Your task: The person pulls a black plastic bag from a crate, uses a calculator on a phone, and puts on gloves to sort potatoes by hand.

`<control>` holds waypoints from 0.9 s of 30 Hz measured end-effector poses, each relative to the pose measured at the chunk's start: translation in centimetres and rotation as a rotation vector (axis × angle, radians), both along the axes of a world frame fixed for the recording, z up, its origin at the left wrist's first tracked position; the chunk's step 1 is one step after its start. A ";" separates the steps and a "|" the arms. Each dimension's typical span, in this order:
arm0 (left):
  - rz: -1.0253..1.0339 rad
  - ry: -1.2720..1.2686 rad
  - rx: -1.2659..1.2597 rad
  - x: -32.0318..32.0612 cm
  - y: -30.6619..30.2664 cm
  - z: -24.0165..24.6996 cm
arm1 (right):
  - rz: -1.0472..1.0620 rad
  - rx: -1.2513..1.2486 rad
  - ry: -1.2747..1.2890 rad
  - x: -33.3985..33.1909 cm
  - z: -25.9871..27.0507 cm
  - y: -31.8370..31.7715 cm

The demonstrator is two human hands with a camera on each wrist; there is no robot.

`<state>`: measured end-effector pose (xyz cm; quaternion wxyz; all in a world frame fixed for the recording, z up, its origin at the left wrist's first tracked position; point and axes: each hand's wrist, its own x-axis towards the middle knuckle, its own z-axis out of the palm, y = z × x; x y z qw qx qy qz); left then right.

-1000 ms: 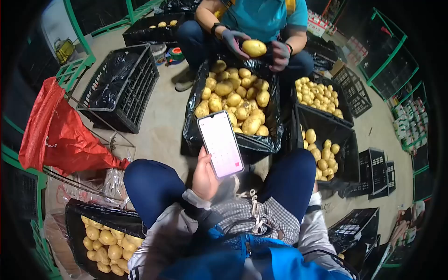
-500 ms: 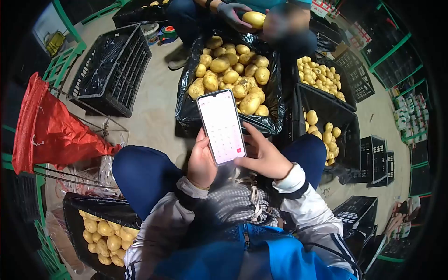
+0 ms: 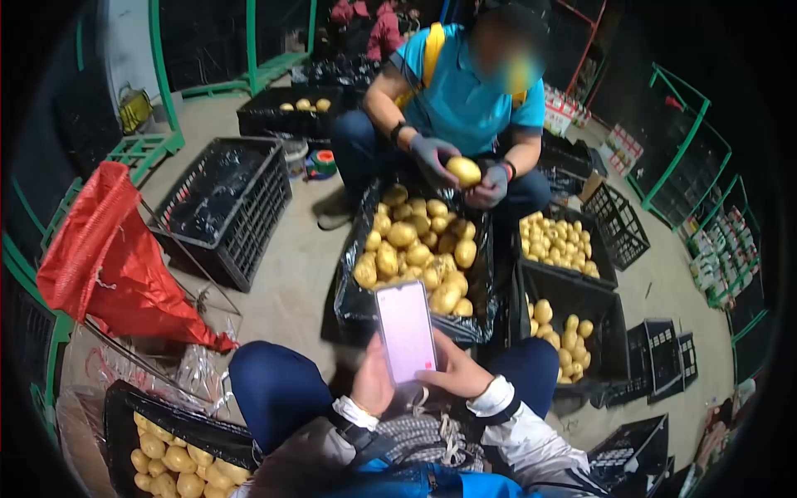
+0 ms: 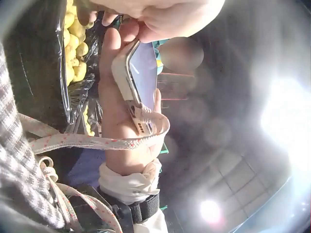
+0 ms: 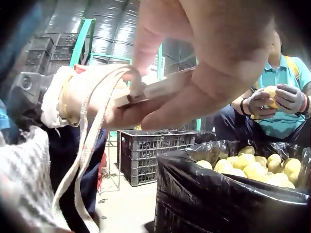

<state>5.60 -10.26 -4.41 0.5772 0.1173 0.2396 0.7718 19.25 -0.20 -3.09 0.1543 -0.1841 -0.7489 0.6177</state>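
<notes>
In the head view, a white-edged smartphone (image 3: pixel 404 332) is held upright with its lit, pinkish screen facing me. My left hand (image 3: pixel 374 386) grips its left side. From the right, my right hand (image 3: pixel 455 369) holds the lower edge, its thumb at the bottom corner of the screen. A pale cord (image 4: pixel 97 141) with red flecks hangs from the phone's end. Just beyond the phone is a plastic-lined crate (image 3: pixel 349 309) of potatoes (image 3: pixel 404 235). Across it crouches a person (image 3: pixel 461 91) in a turquoise shirt, holding one potato (image 3: pixel 464 172) between gloved hands.
More potato crates stand at right (image 3: pixel 610 311) and lower left (image 3: pixel 112 415). A black slatted crate (image 3: pixel 249 224) lined with plastic sits at left, near a red sack (image 3: pixel 104 249) on a wire stand. Several black crates (image 3: pixel 664 357) lie farther right.
My right hand has come up from the side to the phone, which the left hand held alone before. The head view has tilted down, then back up. The other person still holds a potato.
</notes>
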 end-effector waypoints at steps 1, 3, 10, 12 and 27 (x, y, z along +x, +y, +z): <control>0.002 0.029 -0.030 0.0 0.0 0.0 | 0.012 -0.007 0.028 0.2 -0.6 0.3; -0.016 -0.034 0.015 0.2 -0.1 -0.4 | -0.034 -0.204 0.064 0.5 -1.4 0.6; -0.231 -0.054 0.081 1.5 -0.6 1.2 | -0.193 -0.814 0.259 0.5 -1.8 -1.0; -0.235 -0.029 0.052 1.9 -0.8 1.9 | -0.240 -0.908 0.277 0.7 -1.4 -1.5; -0.147 0.712 -0.201 2.3 -0.9 -0.1 | -0.049 -1.131 0.454 3.4 -1.0 -2.3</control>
